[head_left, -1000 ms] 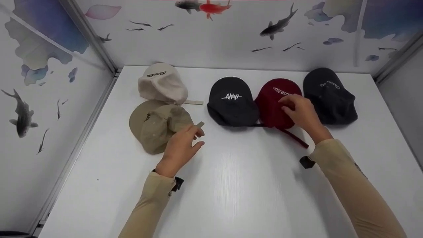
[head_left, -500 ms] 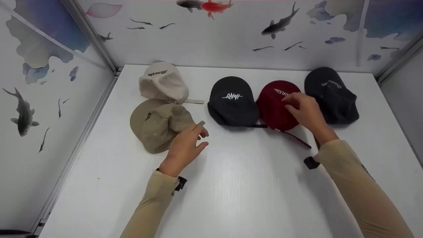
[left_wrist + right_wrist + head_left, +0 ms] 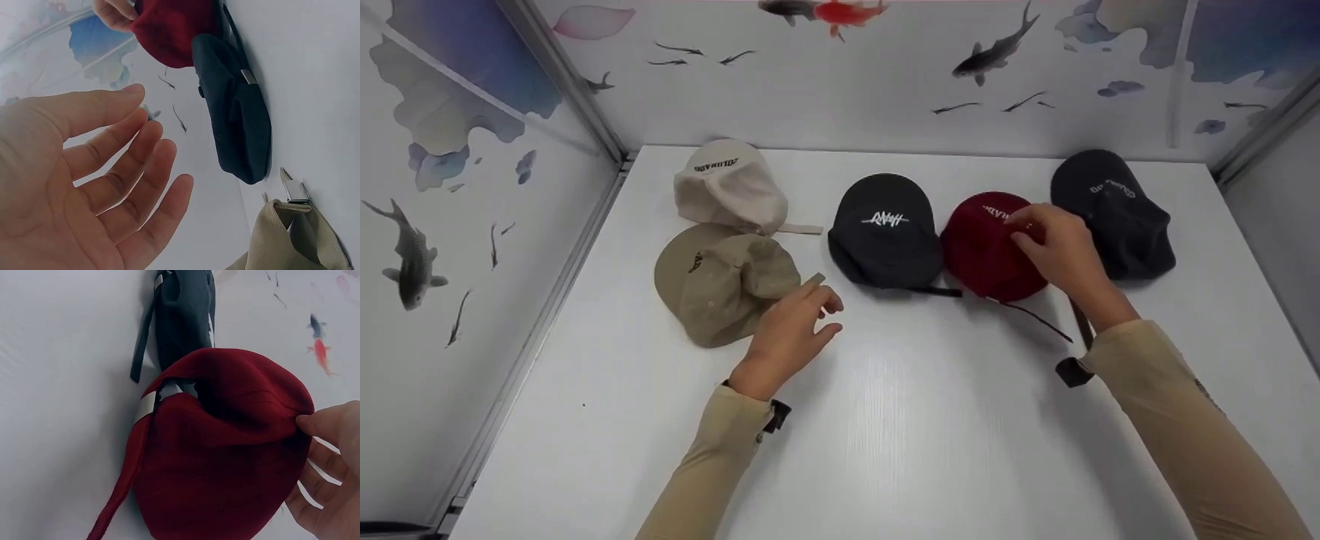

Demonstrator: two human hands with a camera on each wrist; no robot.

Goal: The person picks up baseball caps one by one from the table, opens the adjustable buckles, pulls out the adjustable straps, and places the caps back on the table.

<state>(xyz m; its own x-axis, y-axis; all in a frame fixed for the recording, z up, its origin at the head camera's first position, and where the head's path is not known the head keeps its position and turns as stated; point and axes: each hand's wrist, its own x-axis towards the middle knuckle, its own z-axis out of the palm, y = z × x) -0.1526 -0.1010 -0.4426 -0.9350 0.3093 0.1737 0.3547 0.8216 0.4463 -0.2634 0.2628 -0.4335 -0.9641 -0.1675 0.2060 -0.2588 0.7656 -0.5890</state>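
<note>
My right hand [image 3: 1061, 247] pinches the crown of a dark red baseball cap [image 3: 986, 251] between thumb and fingers. In the right wrist view the red cap [image 3: 197, 472] shows its back opening, and its loose strap trails down to the left. My left hand [image 3: 791, 337] hovers by the strap end of a khaki cap [image 3: 712, 292]. Its fingers are loosely bent and hold nothing, as the left wrist view of the hand [image 3: 107, 180] shows. Just left of the red cap lies a black cap [image 3: 885, 247] with white lettering.
A cream cap [image 3: 731, 191] lies behind the khaki one, touching it. At the far right is a dark navy or black cap [image 3: 1117, 225], partly behind my right hand. All lie on a white table [image 3: 900, 420] walled by printed fish panels [image 3: 855, 97].
My right hand has drawn the red cap a little right and towards me, and the cap's strap has shifted with it. My left hand has drifted slightly right and stays relaxed.
</note>
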